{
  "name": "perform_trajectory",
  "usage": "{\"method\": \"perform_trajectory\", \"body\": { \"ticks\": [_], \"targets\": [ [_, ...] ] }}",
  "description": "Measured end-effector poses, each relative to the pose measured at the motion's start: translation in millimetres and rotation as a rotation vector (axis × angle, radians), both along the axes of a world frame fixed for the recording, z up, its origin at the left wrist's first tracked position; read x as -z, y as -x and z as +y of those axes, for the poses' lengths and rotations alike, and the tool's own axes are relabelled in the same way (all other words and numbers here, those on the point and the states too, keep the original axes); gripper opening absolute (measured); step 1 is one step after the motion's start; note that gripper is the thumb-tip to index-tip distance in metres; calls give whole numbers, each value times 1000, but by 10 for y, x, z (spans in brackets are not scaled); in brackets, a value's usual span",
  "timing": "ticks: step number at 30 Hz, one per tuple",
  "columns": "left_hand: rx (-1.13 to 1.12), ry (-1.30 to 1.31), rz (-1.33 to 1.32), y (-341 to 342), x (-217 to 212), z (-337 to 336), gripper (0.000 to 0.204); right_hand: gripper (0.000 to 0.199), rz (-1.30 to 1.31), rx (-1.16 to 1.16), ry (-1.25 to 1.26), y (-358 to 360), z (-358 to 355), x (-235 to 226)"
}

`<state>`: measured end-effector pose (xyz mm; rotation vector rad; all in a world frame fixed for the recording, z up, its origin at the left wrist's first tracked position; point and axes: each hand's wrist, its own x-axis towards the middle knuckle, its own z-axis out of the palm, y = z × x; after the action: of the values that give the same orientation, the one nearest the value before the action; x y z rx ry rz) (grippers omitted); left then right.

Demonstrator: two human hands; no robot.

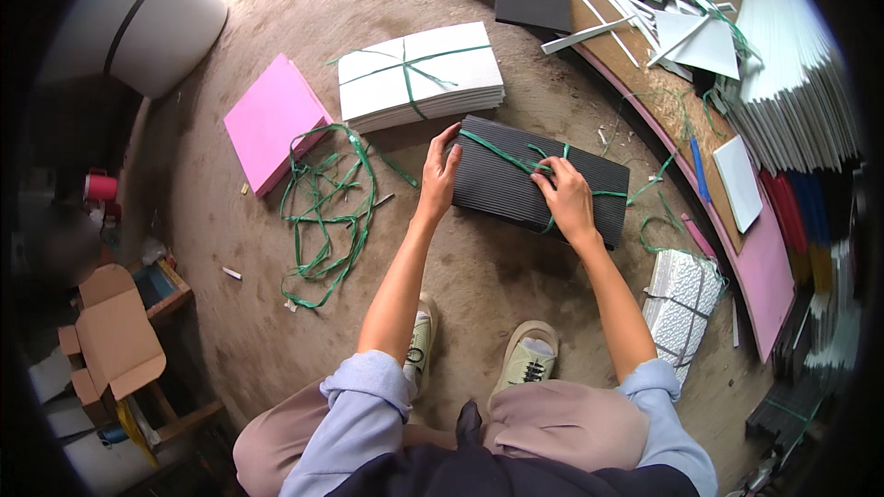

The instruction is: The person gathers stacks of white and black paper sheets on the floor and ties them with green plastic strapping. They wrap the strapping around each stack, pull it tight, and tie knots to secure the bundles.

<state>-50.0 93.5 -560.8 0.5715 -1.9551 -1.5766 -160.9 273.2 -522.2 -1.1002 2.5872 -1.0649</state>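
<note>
A stack of black sheets (pixel 502 186) lies on the dirt floor in front of me, crossed by a green strap (pixel 502 156). My left hand (pixel 438 177) holds the stack's left end, fingers curled over its edge. On top of the stack, my right hand (pixel 566 195) presses where the strap crosses, fingers on the strap. Whether it pinches the strap I cannot tell.
A strapped white stack (pixel 419 75) lies behind, a pink stack (pixel 272 120) to its left, and loose green strapping (pixel 327 212) between. A silver embossed bundle (pixel 680 304) sits at right, near a curved board (pixel 645 92) with sheets. Cardboard box (pixel 115 336) at left.
</note>
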Motion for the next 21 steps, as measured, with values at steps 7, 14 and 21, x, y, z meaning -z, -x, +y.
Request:
{"method": "perform_trajectory", "body": {
  "ticks": [7, 14, 21],
  "targets": [
    [-149, -68, -19, 109, 50, -21, 35, 17, -136, -1, 137, 22, -14, -25],
    [-20, -114, -13, 175, 113, -162, 37, 19, -124, 27, 44, 13, -7, -1],
    [-131, 622, -172, 217, -166, -22, 41, 21, -319, 55, 191, 61, 56, -31]
  ]
}}
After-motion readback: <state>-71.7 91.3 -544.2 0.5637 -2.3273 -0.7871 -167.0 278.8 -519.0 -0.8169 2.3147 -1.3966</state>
